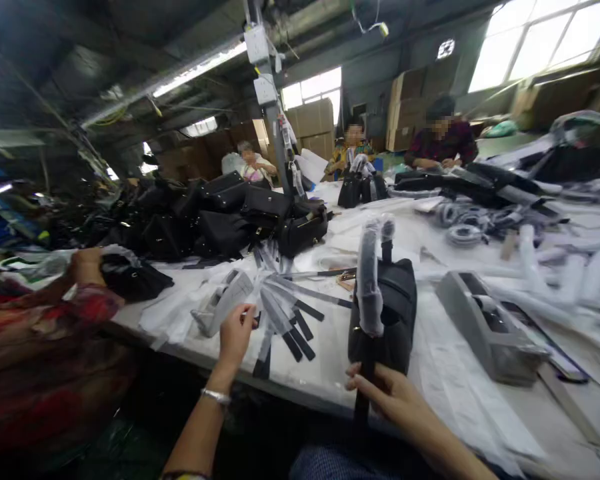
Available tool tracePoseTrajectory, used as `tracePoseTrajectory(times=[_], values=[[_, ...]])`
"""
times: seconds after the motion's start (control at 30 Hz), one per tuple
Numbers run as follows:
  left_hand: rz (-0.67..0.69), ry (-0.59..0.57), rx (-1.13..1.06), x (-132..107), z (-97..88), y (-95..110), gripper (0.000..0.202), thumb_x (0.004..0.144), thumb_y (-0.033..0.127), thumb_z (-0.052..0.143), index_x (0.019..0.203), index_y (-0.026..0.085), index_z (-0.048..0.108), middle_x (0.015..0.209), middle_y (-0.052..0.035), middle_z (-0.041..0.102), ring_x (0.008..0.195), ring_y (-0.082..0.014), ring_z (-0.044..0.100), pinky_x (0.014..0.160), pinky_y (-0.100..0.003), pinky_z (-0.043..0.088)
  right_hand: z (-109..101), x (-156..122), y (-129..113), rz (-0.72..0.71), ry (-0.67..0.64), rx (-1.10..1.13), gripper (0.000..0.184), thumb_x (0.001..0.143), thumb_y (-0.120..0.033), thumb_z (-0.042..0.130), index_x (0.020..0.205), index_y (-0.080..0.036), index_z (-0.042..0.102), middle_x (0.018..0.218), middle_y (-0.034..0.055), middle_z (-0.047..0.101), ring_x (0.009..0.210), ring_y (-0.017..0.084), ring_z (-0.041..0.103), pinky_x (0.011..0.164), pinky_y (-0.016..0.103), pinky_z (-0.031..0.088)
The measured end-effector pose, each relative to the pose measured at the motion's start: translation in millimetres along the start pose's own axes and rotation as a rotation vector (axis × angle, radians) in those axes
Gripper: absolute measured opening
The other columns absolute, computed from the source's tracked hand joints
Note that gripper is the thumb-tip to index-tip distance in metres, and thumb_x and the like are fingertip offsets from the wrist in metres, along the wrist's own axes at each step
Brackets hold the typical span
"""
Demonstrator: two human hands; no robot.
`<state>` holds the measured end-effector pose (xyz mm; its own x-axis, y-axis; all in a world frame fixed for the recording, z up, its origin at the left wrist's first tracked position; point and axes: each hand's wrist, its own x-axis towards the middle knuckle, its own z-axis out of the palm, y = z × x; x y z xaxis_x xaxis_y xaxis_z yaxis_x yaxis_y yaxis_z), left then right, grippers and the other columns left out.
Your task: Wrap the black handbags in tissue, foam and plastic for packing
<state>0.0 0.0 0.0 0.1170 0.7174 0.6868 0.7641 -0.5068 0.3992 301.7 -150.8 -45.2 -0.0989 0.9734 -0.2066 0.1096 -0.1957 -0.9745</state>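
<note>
Cluttered worktable [325, 370]: black bag [400, 300] just beyond right hand [393, 393], dark strap [364, 370] gripped; left hand [236, 337] pinches small dark piece [257, 321].

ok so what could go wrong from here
The black bag sits near the edge of the table, so a tug by the right hand on the black strap might tip it. The loose strips overlap beside the left hand, so they could tangle.

A dark bit [257, 321] at the left hand [236, 337] is too small to identify, the left edge cuts off a blurred co-worker [55, 373], and the black strap [362, 408] fades into shadow below.
</note>
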Motion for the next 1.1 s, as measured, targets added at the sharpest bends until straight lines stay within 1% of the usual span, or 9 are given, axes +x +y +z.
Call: tracePoseTrajectory(times=[0.13, 0.23, 0.4, 0.5, 0.63, 0.7, 0.87, 0.97, 1.1], values=[[0.072, -0.090, -0.067, -57.2, 12.1, 62.2, 0.020, 0.097, 0.033, 0.053, 0.093, 0.019, 0.067, 0.087, -0.0044, 0.072, 0.078, -0.0167, 0.070, 0.071, -0.026, 0.057, 12.3, 2.3, -8.7, 0.007, 0.059, 0.039, 0.059, 0.086, -0.065, 0.059, 0.116, -0.014, 0.066, 0.095, 0.0093, 0.071, 0.053, 0.009, 0.042, 0.049, 0.024, 0.033], [0.160, -0.168, -0.136, -96.6, 18.2, 98.4, 0.018, 0.099, 0.026, 0.051, 0.100, 0.021, 0.068, 0.096, -0.0047, 0.072, 0.089, -0.0162, 0.070, 0.083, -0.025, 0.056, 15.8, 0.8, -12.5, -0.020, 0.098, 0.080, 0.063, 0.084, -0.069, 0.059, 0.113, -0.013, 0.065, 0.087, 0.0069, 0.068, 0.053, 0.010, 0.044, 0.051, 0.024, 0.038], [0.238, -0.256, -0.221, -133.9, 15.8, 118.9, 0.018, 0.097, 0.020, 0.053, 0.102, 0.022, 0.070, 0.093, -0.0030, 0.074, 0.085, -0.0158, 0.071, 0.080, -0.023, 0.055, 17.2, -4.9, -12.5, -0.037, 0.177, 0.151, 0.048, 0.081, -0.057, 0.070, 0.102, -0.013, 0.066, 0.080, 0.0047, 0.067, 0.062, 0.014, 0.055, 0.056, 0.025, 0.043], [0.094, -0.367, -0.320, -131.8, 12.6, 117.0, 0.017, 0.095, 0.029, 0.058, 0.105, 0.025, 0.071, 0.100, -0.0037, 0.073, 0.092, -0.0181, 0.070, 0.084, -0.027, 0.055, 19.3, -6.0, -7.1, -0.028, 0.202, 0.232, 0.038, 0.078, -0.046, 0.077, 0.096, -0.013, 0.068, 0.090, 0.0074, 0.071, 0.078, 0.019, 0.064, 0.067, 0.026, 0.049], [-0.533, -0.428, -0.687, -106.0, 25.3, 124.3, 0.043, 0.087, 0.044, 0.067, 0.123, 0.022, 0.064, 0.117, -0.0109, 0.070, 0.106, -0.0245, 0.067, 0.087, -0.033, 0.055, 23.3, -5.4, -1.1, -0.022, 0.127, 0.276, 0.036, 0.077, -0.043, 0.078, 0.094, -0.013, 0.070, 0.093, 0.0087, 0.074, 0.088, 0.023, 0.068, 0.076, 0.029, 0.051], [-0.730, -0.459, -0.908, -90.9, 38.6, 132.9, 0.060, 0.080, 0.047, 0.074, 0.130, 0.017, 0.059, 0.114, -0.0136, 0.071, 0.107, -0.0263, 0.067, 0.087, -0.033, 0.054, 24.2, -5.0, -0.4, -0.037, 0.096, 0.273, 0.038, 0.077, -0.044, 0.078, 0.097, -0.013, 0.071, 0.094, 0.0084, 0.074, 0.089, 0.023, 0.068, 0.077, 0.029, 0.051], [-0.818, -0.487, -1.072, -72.3, 57.6, 142.6, 0.072, 0.076, 0.045, 0.077, 0.135, 0.013, 0.052, 0.097, -0.0117, 0.075, 0.087, -0.0220, 0.071, 0.078, -0.030, 0.055, 12.8, -7.1, -5.2, -0.064, 0.093, 0.106, 0.046, 0.083, -0.058, 0.068, 0.095, -0.013, 0.069, 0.073, 0.0022, 0.066, 0.061, 0.015, 0.059, 0.057, 0.025, 0.044], [-0.848, -0.495, -1.064, -76.6, 51.5, 134.7, 0.067, 0.072, 0.042, 0.081, 0.127, 0.013, 0.057, 0.086, -0.0075, 0.075, 0.076, -0.0170, 0.069, 0.072, -0.025, 0.052, -2.2, -11.9, -15.1, -0.092, 0.131, -0.050, 0.048, 0.089, -0.061, 0.056, 0.089, -0.014, 0.068, 0.062, -0.0014, 0.056, 0.055, 0.013, 0.053, 0.053, 0.024, 0.040], [-0.855, -0.535, -1.011, -90.7, 37.8, 122.9, 0.059, 0.069, 0.038, 0.084, 0.119, 0.014, 0.061, 0.076, -0.0015, 0.073, 0.070, -0.0135, 0.066, 0.069, -0.022, 0.049, -15.6, -16.9, -28.4, -0.156, 0.158, -0.164, 0.041, 0.090, -0.053, 0.060, 0.076, -0.015, 0.068, 0.061, -0.0005, 0.056, 0.059, 0.014, 0.055, 0.057, 0.025, 0.041]])
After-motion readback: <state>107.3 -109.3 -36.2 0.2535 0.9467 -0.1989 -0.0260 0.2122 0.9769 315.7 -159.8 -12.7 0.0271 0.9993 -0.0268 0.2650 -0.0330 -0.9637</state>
